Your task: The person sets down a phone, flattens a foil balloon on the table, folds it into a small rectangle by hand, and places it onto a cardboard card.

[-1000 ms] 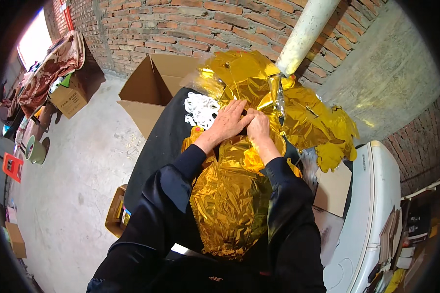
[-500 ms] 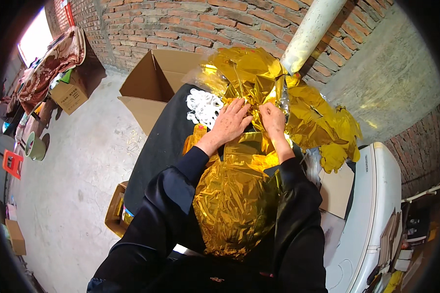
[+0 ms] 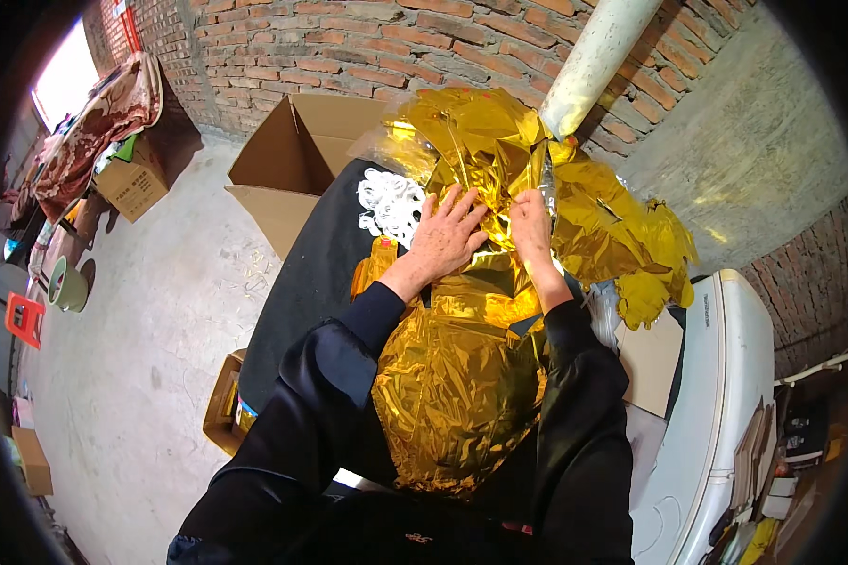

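Crumpled gold foil sheeting point(image 3: 457, 386) lies over my lap and up onto a black-covered surface point(image 3: 297, 282). My left hand point(image 3: 446, 235) rests flat on the gathered foil with its fingers spread. Beside it, my right hand point(image 3: 530, 226) is closed, its fingers pinching a fold of the foil. A heap of white rings or loops point(image 3: 389, 202) sits just left of my left hand. More gold foil pieces point(image 3: 622, 226) spread out beyond my right hand, some with scalloped edges. The tips of my right fingers are partly hidden in the folds.
An open cardboard box point(image 3: 287, 155) stands behind the surface at left, a smaller one point(image 3: 221, 400) lower down. A pale pipe point(image 3: 598, 66) slants down from the brick wall. A white appliance point(image 3: 711, 377) stands at right. A green bucket point(image 3: 69, 285) and red stool point(image 3: 24, 318) are far left.
My right hand has moved slightly, still pinching the foil. The fingers of my left hand are spread wider. The foil between my hands has shifted a little.
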Tool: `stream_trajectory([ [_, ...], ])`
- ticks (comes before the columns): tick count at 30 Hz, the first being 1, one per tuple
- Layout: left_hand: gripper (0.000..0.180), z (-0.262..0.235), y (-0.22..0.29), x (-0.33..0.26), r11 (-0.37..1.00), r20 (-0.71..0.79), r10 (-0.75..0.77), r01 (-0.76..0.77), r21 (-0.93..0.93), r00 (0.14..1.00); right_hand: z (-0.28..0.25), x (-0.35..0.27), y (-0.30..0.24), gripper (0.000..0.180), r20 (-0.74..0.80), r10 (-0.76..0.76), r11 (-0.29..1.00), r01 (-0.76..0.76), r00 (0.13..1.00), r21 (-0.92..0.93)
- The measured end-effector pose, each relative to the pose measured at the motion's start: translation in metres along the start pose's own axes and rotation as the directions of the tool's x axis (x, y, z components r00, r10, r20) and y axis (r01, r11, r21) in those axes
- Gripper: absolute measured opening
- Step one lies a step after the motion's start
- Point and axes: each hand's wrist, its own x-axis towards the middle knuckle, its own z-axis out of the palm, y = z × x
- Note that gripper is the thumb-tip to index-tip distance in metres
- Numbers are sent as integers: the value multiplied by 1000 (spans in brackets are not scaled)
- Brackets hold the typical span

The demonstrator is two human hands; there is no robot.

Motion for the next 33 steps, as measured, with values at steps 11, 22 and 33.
stream_trajectory([
  [11, 53, -9, 10, 7, 995, -4, 43, -43, -92, 999, -6, -6, -17, 15, 41, -35, 999, 33, 999, 38],
  [22, 55, 1, 8, 1, 999, 71, 36, -38, 21, 997, -10, 9, -19, 17, 70, 54, 991, -62, 996, 117],
  [33, 52, 2, 1, -6, 994, 77, 53, -60, 86, 996, -77, 93, -44, 13, -382, -133, 991, 116, 915, -66],
])
